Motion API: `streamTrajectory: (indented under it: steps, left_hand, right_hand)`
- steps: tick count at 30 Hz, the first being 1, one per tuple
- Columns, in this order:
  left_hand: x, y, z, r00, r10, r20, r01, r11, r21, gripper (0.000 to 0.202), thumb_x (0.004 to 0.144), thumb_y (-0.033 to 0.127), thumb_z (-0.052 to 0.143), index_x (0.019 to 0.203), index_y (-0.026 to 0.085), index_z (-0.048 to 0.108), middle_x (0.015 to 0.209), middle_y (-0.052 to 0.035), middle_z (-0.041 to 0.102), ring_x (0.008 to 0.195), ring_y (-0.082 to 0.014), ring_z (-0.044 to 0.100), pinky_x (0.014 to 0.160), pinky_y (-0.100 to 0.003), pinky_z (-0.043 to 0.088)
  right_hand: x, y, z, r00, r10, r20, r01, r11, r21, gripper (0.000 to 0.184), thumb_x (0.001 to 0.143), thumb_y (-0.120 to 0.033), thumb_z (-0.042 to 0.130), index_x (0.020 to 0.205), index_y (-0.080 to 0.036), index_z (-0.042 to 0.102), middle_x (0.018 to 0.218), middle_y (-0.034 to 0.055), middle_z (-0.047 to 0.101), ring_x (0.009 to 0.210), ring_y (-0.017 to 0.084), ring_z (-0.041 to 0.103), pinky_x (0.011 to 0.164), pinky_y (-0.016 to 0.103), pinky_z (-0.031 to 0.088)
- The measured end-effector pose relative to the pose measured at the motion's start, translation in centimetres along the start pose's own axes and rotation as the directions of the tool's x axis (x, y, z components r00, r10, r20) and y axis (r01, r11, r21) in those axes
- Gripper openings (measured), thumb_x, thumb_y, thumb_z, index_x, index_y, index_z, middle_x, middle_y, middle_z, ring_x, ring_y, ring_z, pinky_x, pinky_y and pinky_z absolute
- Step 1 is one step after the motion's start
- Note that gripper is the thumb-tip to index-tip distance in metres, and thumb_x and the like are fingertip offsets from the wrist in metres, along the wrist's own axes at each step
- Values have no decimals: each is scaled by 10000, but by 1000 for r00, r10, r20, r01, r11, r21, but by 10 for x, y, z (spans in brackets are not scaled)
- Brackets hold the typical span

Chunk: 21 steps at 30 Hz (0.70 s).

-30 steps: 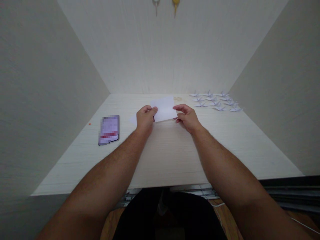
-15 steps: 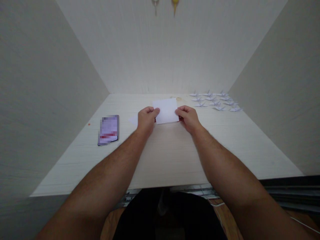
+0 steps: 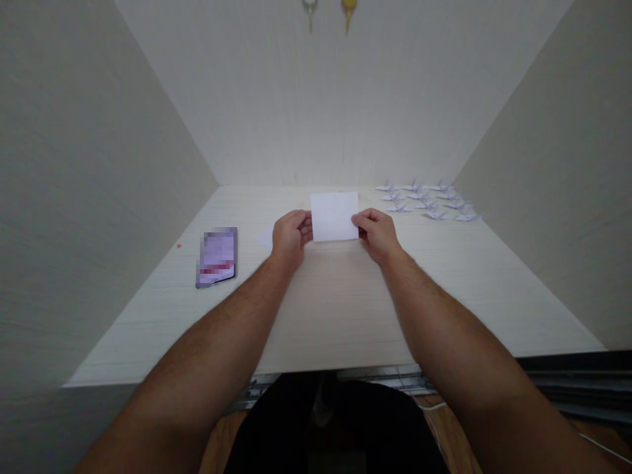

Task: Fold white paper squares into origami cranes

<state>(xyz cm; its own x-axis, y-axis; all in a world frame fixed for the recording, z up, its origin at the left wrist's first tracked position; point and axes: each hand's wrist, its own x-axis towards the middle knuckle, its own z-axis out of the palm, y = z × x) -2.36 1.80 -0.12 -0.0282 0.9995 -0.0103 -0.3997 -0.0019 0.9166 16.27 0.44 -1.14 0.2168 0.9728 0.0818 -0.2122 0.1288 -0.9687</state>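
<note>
A small white sheet of paper is held upright above the middle of the pale desk. My left hand pinches its left edge with closed fingers. My right hand pinches its right edge the same way. The sheet looks square to me, its top edge level. Just left of my left hand, a pale scrap of paper lies flat on the desk.
A phone lies on the desk at the left. Several folded white paper cranes stand at the back right. Plain walls close the desk in on three sides. Two small items hang on the back wall.
The sheet was tilted and skewed a second ago; it is now turned square and upright. Both hands drew closer to its side edges and closed on them.
</note>
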Motion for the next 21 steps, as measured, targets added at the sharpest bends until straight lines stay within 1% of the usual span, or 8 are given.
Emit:
streamTrajectory:
  steps: [8,11,17,21]
  left_hand:
    - [1,-1,-1,1000,18,8,-18,999,-27,148,718,308,671,721,161,654,660,-23,614,522,-94,542,480,-206,440]
    - [-1,0,0,1000,31,7,-31,1000,-7,138,687,292,687,715,164,647,672,-17,624,540,-95,556,488,-201,429]
    - [-4,0,1,999,40,-15,-40,999,29,162,615,274,722,712,170,645,702,-13,650,580,-109,585,534,-224,463]
    - [-6,2,2,998,57,-26,-57,998,19,180,587,272,745,696,173,641,657,12,611,562,-99,552,512,-214,449]
  right_hand:
    - [1,2,-1,1000,-5,14,5,1000,19,236,580,-333,791,622,-208,595,556,-51,534,531,94,448,531,261,342]
    - [1,2,-1,1000,-2,18,1,1000,17,246,576,-339,791,624,-210,586,561,-51,534,537,95,447,536,260,349]
    - [0,1,0,1000,0,19,0,1000,15,243,579,-338,792,615,-212,588,556,-49,534,533,98,449,530,262,350]
    - [0,1,1,1000,0,22,0,1000,22,222,578,-318,794,614,-206,606,549,-49,540,525,95,450,523,258,339]
